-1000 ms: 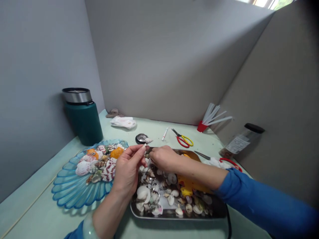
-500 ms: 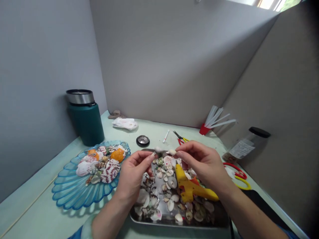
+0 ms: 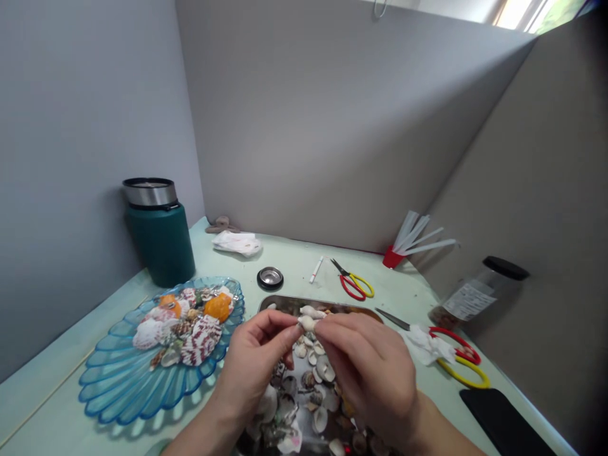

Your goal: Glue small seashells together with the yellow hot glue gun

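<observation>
Over the metal tray [image 3: 294, 299], my left hand [image 3: 254, 358] and my right hand [image 3: 370, 361] meet fingertip to fingertip. Each pinches a small white seashell, and the two shells [image 3: 308, 322] are close together, seemingly touching. Which shell sits in which fingers is hard to make out. Below them the tray holds many loose seashells [image 3: 325, 367]. A yellow glue gun [image 3: 349, 406] in the tray is almost wholly hidden by my right hand. Left of my left hand stands a blue scalloped dish [image 3: 118, 380] holding shells, some striped, some orange.
A teal bottle [image 3: 161, 244] stands at the back left, its lid [image 3: 270, 278] nearby. Small scissors [image 3: 352, 280] and a white stick [image 3: 316, 270] lie behind the tray. To the right are a red cup of glue sticks [image 3: 393, 258], a jar [image 3: 475, 294], larger scissors [image 3: 463, 373] and a phone-like slab [image 3: 503, 421].
My right hand has moved left and turned over, bringing its shell to the one at my left fingertips. The glue gun is now mostly covered. The view has shifted slightly.
</observation>
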Tool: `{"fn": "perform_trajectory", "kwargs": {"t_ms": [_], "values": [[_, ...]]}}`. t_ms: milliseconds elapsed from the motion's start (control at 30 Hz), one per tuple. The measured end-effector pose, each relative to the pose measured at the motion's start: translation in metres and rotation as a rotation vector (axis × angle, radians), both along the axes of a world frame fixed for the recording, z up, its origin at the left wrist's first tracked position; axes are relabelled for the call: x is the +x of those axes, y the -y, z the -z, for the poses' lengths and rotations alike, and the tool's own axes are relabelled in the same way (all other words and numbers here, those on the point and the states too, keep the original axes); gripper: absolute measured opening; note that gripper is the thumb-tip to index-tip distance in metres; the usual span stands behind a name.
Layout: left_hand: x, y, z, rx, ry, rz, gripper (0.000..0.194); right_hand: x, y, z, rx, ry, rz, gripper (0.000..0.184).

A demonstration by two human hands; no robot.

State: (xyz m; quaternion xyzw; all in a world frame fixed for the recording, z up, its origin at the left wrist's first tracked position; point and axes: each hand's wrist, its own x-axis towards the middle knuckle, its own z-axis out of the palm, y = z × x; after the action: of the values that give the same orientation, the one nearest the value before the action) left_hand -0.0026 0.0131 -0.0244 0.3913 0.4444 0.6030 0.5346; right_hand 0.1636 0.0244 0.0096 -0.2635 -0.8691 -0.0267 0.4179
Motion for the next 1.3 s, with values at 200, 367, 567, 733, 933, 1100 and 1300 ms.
{"fn": "perform_trajectory", "kwargs": {"t_ms": [200, 367, 567, 733, 933, 1100, 1300], "values": [[0.002, 0.001, -0.003, -0.032, 0.026, 0.023, 0.014, -0.003, -0.002, 0.004, 0.162, -0.042, -0.017, 0.016], [0.004, 0.003, -0.001, -0.038, 0.080, 0.045, 0.015, -0.002, -0.003, 0.007, 0.198, 0.011, -0.008, 0.019], [0.005, 0.003, 0.004, -0.015, 0.135, 0.084, 0.012, 0.001, -0.004, 0.009, 0.244, 0.047, -0.007, 0.022], [0.005, 0.004, 0.002, -0.012, 0.091, 0.054, 0.012, 0.000, -0.004, 0.010, 0.237, 0.041, -0.031, 0.022], [0.006, 0.004, -0.001, -0.014, 0.042, -0.001, 0.013, -0.001, -0.003, 0.009, 0.165, 0.014, -0.015, 0.020], [0.007, 0.005, -0.006, -0.014, 0.013, -0.034, 0.013, -0.001, -0.003, 0.013, 0.135, -0.013, -0.010, 0.022], [0.006, 0.006, -0.006, -0.019, -0.024, -0.051, 0.013, -0.004, -0.003, 0.015, 0.079, -0.046, 0.004, 0.024]]}}
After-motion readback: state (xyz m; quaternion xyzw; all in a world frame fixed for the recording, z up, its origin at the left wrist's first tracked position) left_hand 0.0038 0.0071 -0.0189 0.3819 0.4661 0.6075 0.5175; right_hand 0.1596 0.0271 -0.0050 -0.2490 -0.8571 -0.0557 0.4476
